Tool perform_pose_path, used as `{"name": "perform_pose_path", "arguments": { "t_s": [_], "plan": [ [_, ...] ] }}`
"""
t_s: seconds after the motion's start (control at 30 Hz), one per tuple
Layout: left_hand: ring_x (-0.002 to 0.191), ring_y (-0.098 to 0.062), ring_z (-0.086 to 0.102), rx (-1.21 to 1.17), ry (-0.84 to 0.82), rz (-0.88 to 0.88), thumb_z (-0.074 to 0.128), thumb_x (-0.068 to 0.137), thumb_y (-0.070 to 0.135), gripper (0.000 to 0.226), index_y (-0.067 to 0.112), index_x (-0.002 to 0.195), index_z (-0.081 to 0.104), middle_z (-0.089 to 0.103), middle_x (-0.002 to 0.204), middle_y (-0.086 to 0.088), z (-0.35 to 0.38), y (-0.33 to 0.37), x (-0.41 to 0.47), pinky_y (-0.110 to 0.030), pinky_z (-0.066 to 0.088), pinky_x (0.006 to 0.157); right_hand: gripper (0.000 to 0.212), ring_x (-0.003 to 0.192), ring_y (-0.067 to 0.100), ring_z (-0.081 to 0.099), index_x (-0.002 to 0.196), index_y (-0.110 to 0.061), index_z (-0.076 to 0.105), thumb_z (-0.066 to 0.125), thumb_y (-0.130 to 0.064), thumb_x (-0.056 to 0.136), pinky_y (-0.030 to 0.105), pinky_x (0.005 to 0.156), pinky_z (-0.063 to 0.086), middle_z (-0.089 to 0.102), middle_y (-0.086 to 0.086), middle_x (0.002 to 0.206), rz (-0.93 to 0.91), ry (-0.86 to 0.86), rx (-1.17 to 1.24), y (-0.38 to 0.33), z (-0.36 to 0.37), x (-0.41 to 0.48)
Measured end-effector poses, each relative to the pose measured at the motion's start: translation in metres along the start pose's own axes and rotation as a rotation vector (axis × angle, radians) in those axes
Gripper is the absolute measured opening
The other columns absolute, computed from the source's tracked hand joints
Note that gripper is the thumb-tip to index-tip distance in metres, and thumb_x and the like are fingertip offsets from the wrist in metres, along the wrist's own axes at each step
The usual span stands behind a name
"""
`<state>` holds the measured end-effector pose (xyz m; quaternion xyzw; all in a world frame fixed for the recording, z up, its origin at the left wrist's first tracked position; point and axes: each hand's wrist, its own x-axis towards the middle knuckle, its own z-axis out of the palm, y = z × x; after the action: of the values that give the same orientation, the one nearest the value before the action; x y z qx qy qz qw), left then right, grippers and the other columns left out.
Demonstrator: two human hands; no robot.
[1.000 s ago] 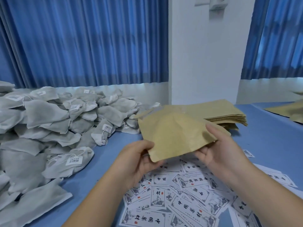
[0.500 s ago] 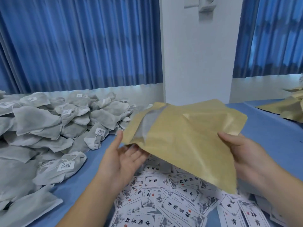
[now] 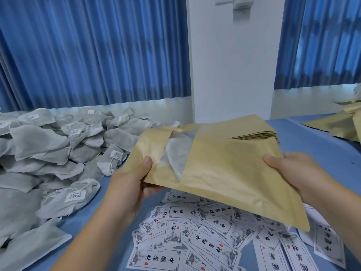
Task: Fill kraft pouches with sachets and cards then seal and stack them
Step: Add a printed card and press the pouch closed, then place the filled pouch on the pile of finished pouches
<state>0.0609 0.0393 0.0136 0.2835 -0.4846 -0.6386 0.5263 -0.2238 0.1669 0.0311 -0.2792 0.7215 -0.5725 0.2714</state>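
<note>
I hold one kraft pouch (image 3: 230, 173) in the air above the table, with its clear window strip facing me. My left hand (image 3: 132, 184) pinches its left edge, thumb on top. My right hand (image 3: 293, 173) grips its right edge. White printed cards (image 3: 205, 237) lie scattered on the blue table below the pouch. A big heap of grey sachets (image 3: 58, 153) with barcode tags covers the left side. Behind the held pouch a stack of kraft pouches (image 3: 261, 134) shows only its edge.
More kraft pouches (image 3: 340, 124) lie at the far right of the blue table (image 3: 316, 145). A white pillar (image 3: 234, 65) and blue curtains (image 3: 93, 51) stand behind the table.
The pouch has turned and spread wider between my hands. My left hand went from an open palm under it to a pinch on its left edge. My view shifted slightly.
</note>
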Motion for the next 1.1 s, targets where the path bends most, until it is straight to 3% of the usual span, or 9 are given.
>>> {"name": "perform_pose_path", "arguments": {
  "t_s": [0.07, 0.2, 0.3, 0.4, 0.53, 0.7, 0.93, 1.03, 1.1],
  "plan": [
    [0.048, -0.018, 0.065, 0.004, 0.006, -0.008, 0.059, 0.091, 0.013, 0.021, -0.004, 0.104, 0.062, 0.072, 0.073, -0.006, 0.0, 0.0, 0.0, -0.026, 0.052, 0.043, 0.021, 0.07, 0.031, 0.067, 0.084, -0.004, 0.068, 0.063, -0.023, 0.091, 0.033, 0.064, 0.052, 0.071, 0.014, 0.076, -0.132, 0.082, -0.113, -0.001, 0.006, 0.001],
    [0.077, -0.03, 0.073, -0.051, -0.069, -0.217, 0.062, 0.082, 0.014, 0.024, -0.002, 0.098, 0.068, 0.073, 0.095, -0.018, -0.018, 0.013, 0.003, -0.036, 0.059, 0.053, 0.02, 0.066, 0.02, 0.065, 0.081, -0.015, 0.067, 0.058, -0.028, 0.093, 0.026, 0.056, 0.043, 0.071, 0.005, 0.074, -0.318, 0.114, -0.187, 0.003, 0.006, 0.002],
    [0.082, -0.035, 0.072, -0.128, -0.159, -0.313, 0.055, 0.082, 0.034, 0.046, -0.004, 0.099, 0.074, 0.07, 0.104, -0.023, -0.04, 0.028, 0.008, -0.043, 0.061, 0.061, 0.013, 0.07, 0.02, 0.071, 0.087, -0.022, 0.07, 0.062, -0.032, 0.091, 0.033, 0.066, 0.051, 0.075, -0.002, 0.078, -0.29, 0.004, -0.077, 0.009, -0.01, 0.006],
    [0.083, -0.032, 0.072, -0.065, -0.191, -0.362, 0.056, 0.081, 0.053, 0.058, 0.002, 0.101, 0.075, 0.071, 0.102, -0.02, -0.04, 0.027, 0.007, -0.045, 0.059, 0.073, 0.011, 0.07, 0.019, 0.072, 0.089, -0.028, 0.073, 0.062, -0.032, 0.09, 0.034, 0.066, 0.052, 0.075, -0.003, 0.082, -0.293, -0.094, -0.038, 0.011, -0.014, 0.005],
    [0.068, -0.024, 0.073, 0.017, -0.171, -0.418, 0.071, 0.067, 0.045, 0.035, 0.013, 0.077, 0.08, 0.075, 0.082, -0.009, -0.024, 0.021, -0.001, -0.035, 0.058, 0.054, 0.013, 0.071, 0.018, 0.072, 0.087, -0.033, 0.073, 0.061, -0.03, 0.092, 0.033, 0.066, 0.052, 0.075, -0.003, 0.082, -0.325, -0.153, -0.037, 0.008, -0.006, -0.002],
    [0.066, -0.025, 0.072, 0.045, -0.178, -0.407, 0.069, 0.066, 0.058, 0.047, 0.014, 0.078, 0.08, 0.075, 0.08, -0.009, -0.023, 0.021, -0.001, -0.033, 0.057, 0.055, 0.012, 0.064, 0.015, 0.071, 0.088, -0.024, 0.071, 0.061, -0.029, 0.091, 0.026, 0.054, 0.05, 0.075, -0.003, 0.078, -0.348, -0.124, -0.049, 0.01, -0.006, -0.006],
    [0.061, -0.027, 0.069, 0.25, -0.015, -0.351, 0.071, 0.081, 0.02, 0.018, 0.003, 0.078, 0.074, 0.072, 0.08, -0.017, -0.019, 0.008, 0.0, -0.035, 0.056, 0.053, 0.012, 0.068, 0.014, 0.072, 0.09, -0.026, 0.072, 0.062, -0.033, 0.09, 0.03, 0.06, 0.05, 0.075, -0.005, 0.08, -0.349, -0.136, -0.024, 0.01, -0.007, -0.008],
    [0.054, -0.026, 0.067, 0.243, 0.026, -0.294, 0.069, 0.084, 0.015, 0.021, 0.006, 0.065, 0.073, 0.071, 0.073, -0.017, -0.019, 0.005, 0.002, -0.033, 0.054, 0.047, 0.017, 0.064, 0.014, 0.071, 0.088, -0.023, 0.073, 0.062, -0.036, 0.09, 0.023, 0.05, 0.05, 0.075, -0.005, 0.077, -0.326, -0.137, -0.046, 0.012, -0.006, -0.008],
    [0.054, -0.026, 0.068, 0.226, 0.044, -0.259, 0.07, 0.085, 0.016, 0.019, 0.005, 0.07, 0.073, 0.072, 0.074, -0.017, -0.018, 0.003, 0.003, -0.032, 0.054, 0.047, 0.02, 0.065, 0.014, 0.072, 0.088, -0.023, 0.074, 0.062, -0.039, 0.089, 0.026, 0.053, 0.051, 0.075, -0.004, 0.077, -0.319, -0.125, -0.039, 0.012, -0.006, -0.008]
  ]
}}
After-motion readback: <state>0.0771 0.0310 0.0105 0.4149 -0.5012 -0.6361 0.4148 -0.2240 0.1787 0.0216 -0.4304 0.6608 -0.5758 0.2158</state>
